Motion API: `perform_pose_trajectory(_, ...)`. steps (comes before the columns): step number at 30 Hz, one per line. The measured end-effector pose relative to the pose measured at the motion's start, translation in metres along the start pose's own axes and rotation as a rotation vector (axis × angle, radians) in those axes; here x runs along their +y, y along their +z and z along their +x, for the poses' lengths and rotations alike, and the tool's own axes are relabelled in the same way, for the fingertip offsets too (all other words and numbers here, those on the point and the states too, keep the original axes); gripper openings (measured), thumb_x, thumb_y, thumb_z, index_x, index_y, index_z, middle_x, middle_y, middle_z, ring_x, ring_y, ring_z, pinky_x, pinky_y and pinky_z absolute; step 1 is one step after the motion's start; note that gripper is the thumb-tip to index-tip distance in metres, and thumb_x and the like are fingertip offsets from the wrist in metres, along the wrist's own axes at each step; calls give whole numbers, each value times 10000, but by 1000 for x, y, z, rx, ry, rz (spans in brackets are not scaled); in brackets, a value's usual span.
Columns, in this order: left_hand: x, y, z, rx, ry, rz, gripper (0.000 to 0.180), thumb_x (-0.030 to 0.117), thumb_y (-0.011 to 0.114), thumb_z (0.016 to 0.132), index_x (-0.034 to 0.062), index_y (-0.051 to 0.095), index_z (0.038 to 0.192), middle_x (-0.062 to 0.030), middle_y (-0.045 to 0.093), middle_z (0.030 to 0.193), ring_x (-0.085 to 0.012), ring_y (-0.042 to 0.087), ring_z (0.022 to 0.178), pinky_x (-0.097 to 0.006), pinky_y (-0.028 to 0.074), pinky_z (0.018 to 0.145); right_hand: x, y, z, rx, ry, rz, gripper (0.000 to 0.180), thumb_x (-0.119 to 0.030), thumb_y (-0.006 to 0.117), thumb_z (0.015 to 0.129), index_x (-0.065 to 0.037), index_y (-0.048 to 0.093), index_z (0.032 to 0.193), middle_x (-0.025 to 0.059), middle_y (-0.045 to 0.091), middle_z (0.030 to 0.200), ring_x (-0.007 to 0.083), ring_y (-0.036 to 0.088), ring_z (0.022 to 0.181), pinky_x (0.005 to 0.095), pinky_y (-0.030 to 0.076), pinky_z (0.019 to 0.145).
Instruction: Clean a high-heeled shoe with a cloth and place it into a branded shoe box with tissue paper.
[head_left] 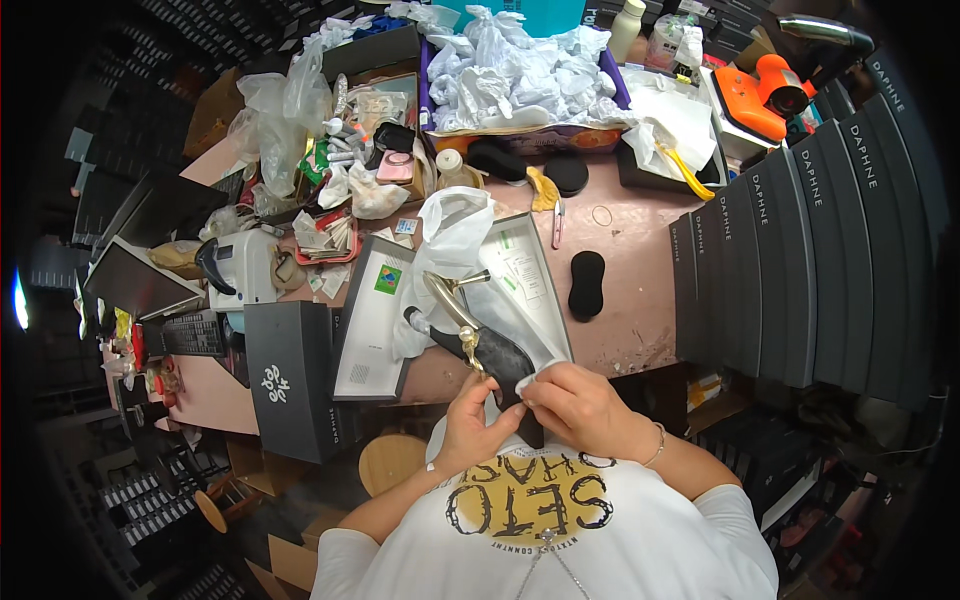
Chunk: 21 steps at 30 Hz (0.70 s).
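Note:
Near the table's front edge, my left hand (472, 425) grips the toe end of a black high-heeled shoe (500, 355) with a gold ornament. A shiny gold heel (447, 290) points away from me above it; whether a second shoe lies there I cannot tell. My right hand (575, 403) is closed at the same toe, fingertips pinching something small and white, perhaps tissue paper. Beneath the shoe lies an opened grey shoebox (367, 350), its pale inside showing, with crumpled white tissue paper (455, 235) in and over it.
Dark shoeboxes (805, 260) line the right side; another dark box (290, 370) stands left. Black oval pads (587, 285), a small knife (557, 225) and a yellow cloth (543, 188) lie on the pink table. Behind is a purple bin (520, 140) of crumpled paper. A label printer (245, 268) stands left.

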<state>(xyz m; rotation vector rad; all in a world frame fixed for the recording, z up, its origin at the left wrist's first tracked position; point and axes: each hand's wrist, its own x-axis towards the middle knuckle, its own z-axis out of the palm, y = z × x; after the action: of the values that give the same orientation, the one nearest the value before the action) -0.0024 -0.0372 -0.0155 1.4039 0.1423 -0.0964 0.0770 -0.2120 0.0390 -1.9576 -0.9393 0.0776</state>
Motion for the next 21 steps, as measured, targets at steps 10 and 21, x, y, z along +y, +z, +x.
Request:
perform_pose_trajectory(10, 6, 2, 4, -1, -19, 1, 341, -41, 667, 809, -16, 591, 1140, -86, 516, 1169, -177, 490, 1132, -295, 367, 991, 2, 5, 8, 29, -18, -38, 230, -21, 700, 725, -34, 623, 941, 88, 577, 877, 277, 593, 784, 362, 487, 700)
perform_pose_trajectory(21, 7, 4, 5, -47, 12, -52, 295, -34, 661, 836, -44, 588, 1122, -97, 515, 1218, -168, 480, 1162, -291, 361, 1009, 23, -15, 34, 208, 95, -21, 197, 19, 686, 758, -21, 615, 938, 111, 585, 858, 289, 608, 757, 355, 500, 654)
